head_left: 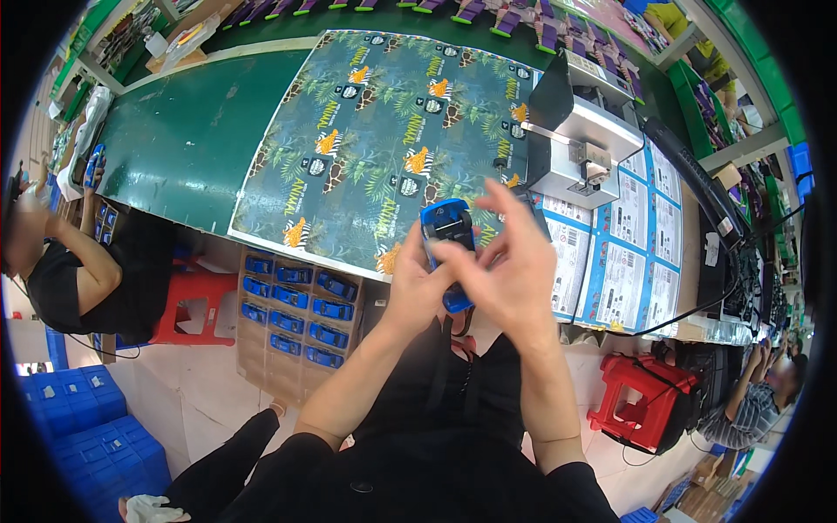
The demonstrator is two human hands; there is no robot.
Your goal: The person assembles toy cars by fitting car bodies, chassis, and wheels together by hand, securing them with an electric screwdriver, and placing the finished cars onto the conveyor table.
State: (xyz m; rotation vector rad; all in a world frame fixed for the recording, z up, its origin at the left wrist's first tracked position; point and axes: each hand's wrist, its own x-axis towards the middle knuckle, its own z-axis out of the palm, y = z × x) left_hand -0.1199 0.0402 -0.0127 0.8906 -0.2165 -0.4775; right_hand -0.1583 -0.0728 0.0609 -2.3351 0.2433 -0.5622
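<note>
Blue toy car (pixel 452 228): qty 1, in the person's hands, above near edge of green table (pixel 187 131), approx. mid-view; dk. interior or underside shows, can't tell which.
L hand (pixel 415 283): qty 1, grasping the car from its L side, fingers curled round it.
R hand (pixel 516 275): qty 1, fingers raised & spread, blurred; thumb lies over the car. Can't tell if it grips or presses.
Jungle-print sheet (pixel 357 131): qty 1, lg., flat on table just beyond the hands; approx. 8 orange big-cat figs. visible.
Metal device (pixel 580 144): qty 1, boxy, silver/blk, R of sheet, near R hand.
Blue-&-white printed sheet (pixel 623 253): at least 1, R side, partly under device; panels several, exact no. hidden.
Blk bar (pixel 693 179): qty 1, long, R of device.
Cardboard box (pixel 296 383): qty 1, divided, below table edge, L of person.
Boxed blue cars (pixel 332 309): qty 11 visible, cols. of 3, 4 & 4, L to R.
Red stools (pixel 641 401): qty 2, one each side.
Blue crates (pixel 78 405): at least 2, lower L.
Purple-&-green items (pixel 471 12): row along far edge, too many/small to count.
Other people (pixel 96 270): at least 3; 1 L, 2 R.
</note>
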